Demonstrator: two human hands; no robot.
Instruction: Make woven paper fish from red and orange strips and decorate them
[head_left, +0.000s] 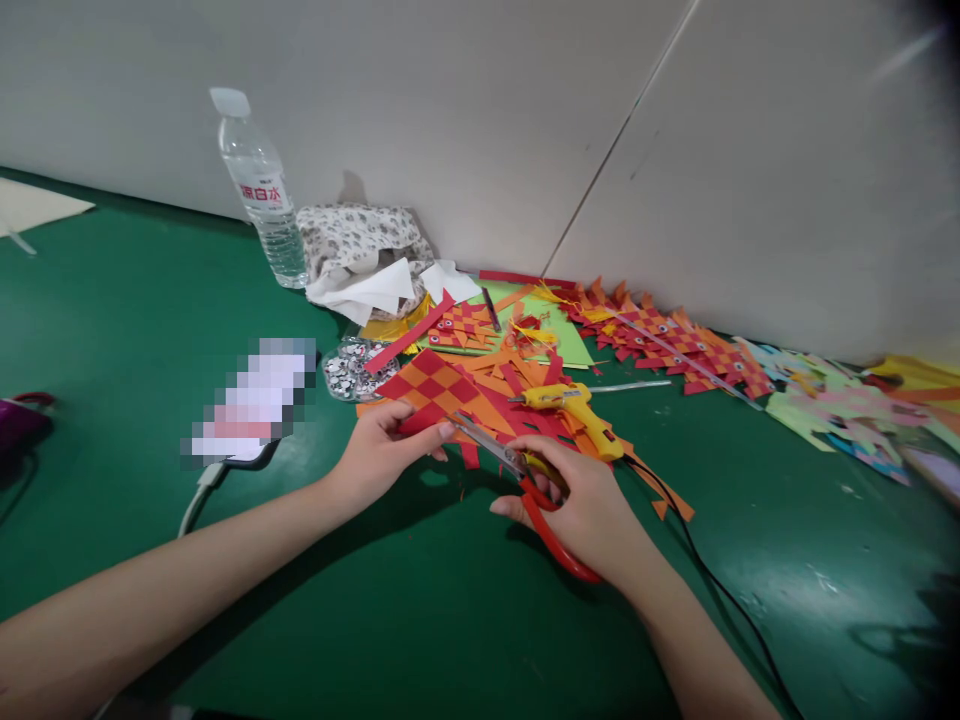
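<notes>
Between thumb and fingers, my left hand [394, 445] pinches a red-and-orange woven paper piece [433, 385] with a checkered pattern. My right hand [574, 495] grips red-handled scissors [551, 530], whose blades point up and left toward my left thumb. The blade tips are at the lower edge of the woven paper; whether they touch it I cannot tell. A yellow glue gun [574, 405] lies just beyond my right hand. Orange and red paper strips [510, 375] are heaped behind the woven piece, and a bag of googly eyes [349, 370] sits to its left.
A water bottle [262, 190] stands by the wall beside a patterned tissue holder [367, 240]. At left, a phone [259, 400] lies with a cable plugged in. Finished-looking woven paper fish [667, 340] are piled along the wall. The glue gun's black cord [712, 575] runs toward the front right.
</notes>
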